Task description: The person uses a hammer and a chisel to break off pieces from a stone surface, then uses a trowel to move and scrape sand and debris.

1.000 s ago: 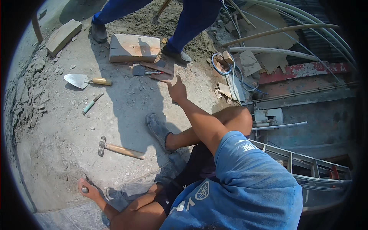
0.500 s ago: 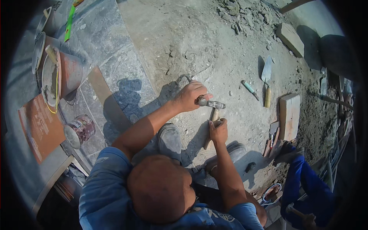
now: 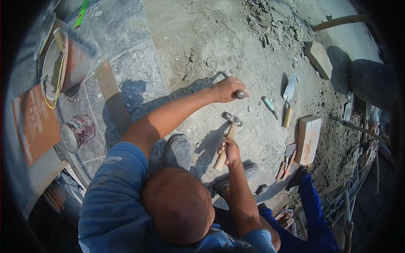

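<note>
Wooden-handled hammer [image 3: 231, 130] now apart from the metal tool [image 3: 240, 94]

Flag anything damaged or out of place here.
Broken rubble lies loose near the top of the view, rough against the smoother ground beside it. The hammer in the right hand looks intact.

Pale print lines on orange-brown sheet [image 3: 36, 124]; light lettering on maroon can's [image 3: 80, 131] label; whitish mark on blue T-shirt [image 3: 114, 189] sleeve.

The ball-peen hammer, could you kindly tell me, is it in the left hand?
No, the right hand grips the ball-peen hammer, while the left hand holds a round-ended metal tool.
</note>
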`<state>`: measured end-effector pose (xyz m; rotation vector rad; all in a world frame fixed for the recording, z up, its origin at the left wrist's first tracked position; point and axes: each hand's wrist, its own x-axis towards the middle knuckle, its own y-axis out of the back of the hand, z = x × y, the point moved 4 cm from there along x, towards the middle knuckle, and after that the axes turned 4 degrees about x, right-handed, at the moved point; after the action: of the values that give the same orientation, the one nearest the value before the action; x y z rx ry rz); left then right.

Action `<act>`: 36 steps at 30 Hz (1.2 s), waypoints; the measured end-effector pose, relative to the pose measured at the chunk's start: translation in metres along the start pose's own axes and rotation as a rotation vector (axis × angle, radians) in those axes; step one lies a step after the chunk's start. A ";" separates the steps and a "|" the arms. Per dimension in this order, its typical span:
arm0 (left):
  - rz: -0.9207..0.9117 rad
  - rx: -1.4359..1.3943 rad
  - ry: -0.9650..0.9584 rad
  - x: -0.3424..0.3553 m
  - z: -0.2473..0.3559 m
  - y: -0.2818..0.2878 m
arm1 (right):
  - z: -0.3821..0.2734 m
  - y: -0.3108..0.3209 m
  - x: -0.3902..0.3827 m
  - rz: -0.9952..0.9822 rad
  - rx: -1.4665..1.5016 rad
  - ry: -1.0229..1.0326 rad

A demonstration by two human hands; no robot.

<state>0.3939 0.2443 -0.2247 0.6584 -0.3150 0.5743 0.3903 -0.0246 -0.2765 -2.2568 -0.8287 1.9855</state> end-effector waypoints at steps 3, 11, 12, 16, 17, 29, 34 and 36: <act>-0.085 -0.036 0.023 -0.005 -0.019 0.002 | -0.002 0.003 -0.004 0.028 -0.049 -0.011; -0.008 0.334 0.088 -0.004 -0.035 0.059 | -0.018 0.000 -0.015 0.050 -0.145 0.013; 0.008 0.283 -0.014 -0.002 -0.019 0.054 | -0.020 -0.004 -0.014 0.056 -0.178 0.058; -0.026 0.052 -0.056 -0.009 -0.009 0.008 | -0.029 -0.016 -0.019 0.110 -0.263 0.146; 0.029 0.040 -0.063 -0.011 -0.013 0.005 | -0.031 -0.018 -0.020 0.111 -0.270 0.144; 0.669 0.121 0.576 0.017 -0.081 0.119 | -0.052 -0.009 -0.057 0.152 -0.330 0.268; 0.486 0.156 0.283 0.037 -0.029 0.086 | -0.065 -0.040 -0.080 0.079 -0.317 0.433; 0.385 0.179 0.153 0.030 -0.018 0.051 | -0.077 -0.066 -0.095 0.054 -0.326 0.502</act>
<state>0.3891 0.3011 -0.2000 0.7263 -0.2495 1.0253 0.4327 0.0187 -0.1519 -2.7953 -1.0884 1.2602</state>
